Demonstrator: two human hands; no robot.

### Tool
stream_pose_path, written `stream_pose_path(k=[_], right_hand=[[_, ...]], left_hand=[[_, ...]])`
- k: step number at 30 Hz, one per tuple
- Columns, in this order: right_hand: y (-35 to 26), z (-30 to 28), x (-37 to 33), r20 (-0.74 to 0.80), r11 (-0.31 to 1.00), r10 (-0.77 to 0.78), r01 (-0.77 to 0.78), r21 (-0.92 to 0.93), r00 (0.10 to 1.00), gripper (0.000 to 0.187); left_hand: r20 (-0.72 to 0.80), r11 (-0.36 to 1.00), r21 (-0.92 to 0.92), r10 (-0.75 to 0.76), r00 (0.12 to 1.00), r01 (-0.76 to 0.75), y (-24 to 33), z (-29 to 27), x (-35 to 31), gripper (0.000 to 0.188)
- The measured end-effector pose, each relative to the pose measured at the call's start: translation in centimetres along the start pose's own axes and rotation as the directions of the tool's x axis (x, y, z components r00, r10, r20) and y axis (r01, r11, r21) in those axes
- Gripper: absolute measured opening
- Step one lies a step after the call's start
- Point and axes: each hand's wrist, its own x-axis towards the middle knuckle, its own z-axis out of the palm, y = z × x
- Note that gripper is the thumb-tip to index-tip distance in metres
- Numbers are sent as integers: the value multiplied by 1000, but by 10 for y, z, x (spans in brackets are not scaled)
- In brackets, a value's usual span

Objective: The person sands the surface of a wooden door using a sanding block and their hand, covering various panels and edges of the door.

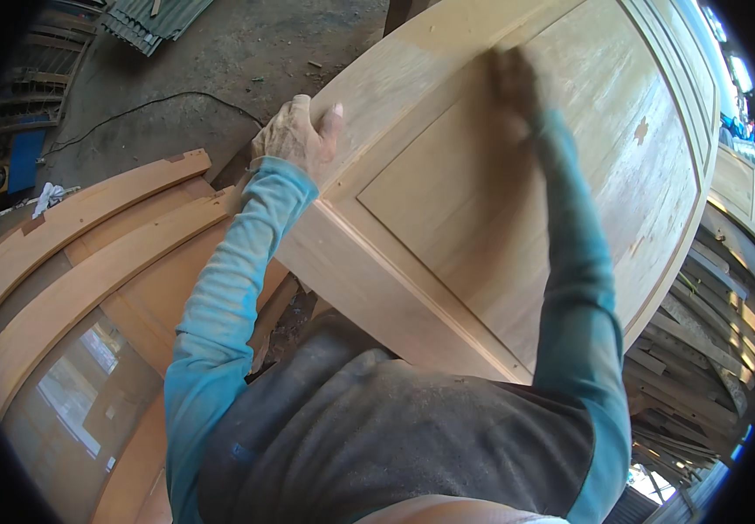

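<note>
A large pale wooden frame-and-panel door point(421, 210) lies in front of me, with grooved edges and a recessed inner panel. At its left edge, my left hand point(297, 135) grips the frame, the fingers bent over the side and the thumb on the upper side. My right hand point(517, 87) is over the far part of the recessed panel. Motion smears it, so its fingers and anything under them cannot be made out. Brown patches and a small cross-shaped mark show on the panel's right part.
Curved wooden frames with glazed panels point(89, 375) stand close on my left. A dark cable point(168, 96) runs across the floor. Corrugated sheets point(146, 26) lie at the far left. Stacked timber strips point(701, 341) fill the right side.
</note>
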Motion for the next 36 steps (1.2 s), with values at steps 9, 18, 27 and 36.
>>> stream_pose_path(k=[9, 18, 27, 36], right_hand=[[113, -41, 20, 243, 663, 710, -744, 85, 661, 45], [-54, -93, -26, 99, 838, 311, -322, 440, 945, 32], [16, -94, -6, 469, 422, 737, -874, 243, 486, 41], [82, -111, -7, 372, 500, 784, -861, 98, 497, 39]], left_hand=[[7, 998, -11, 60, 998, -60, 6, 1, 1, 63], [69, 1000, 1, 24, 997, -24, 5, -9, -5, 72], [41, 997, 73, -6, 999, 3, 7, -5, -7, 73], [35, 999, 54, -6, 999, 4, 21, -16, -8, 69]])
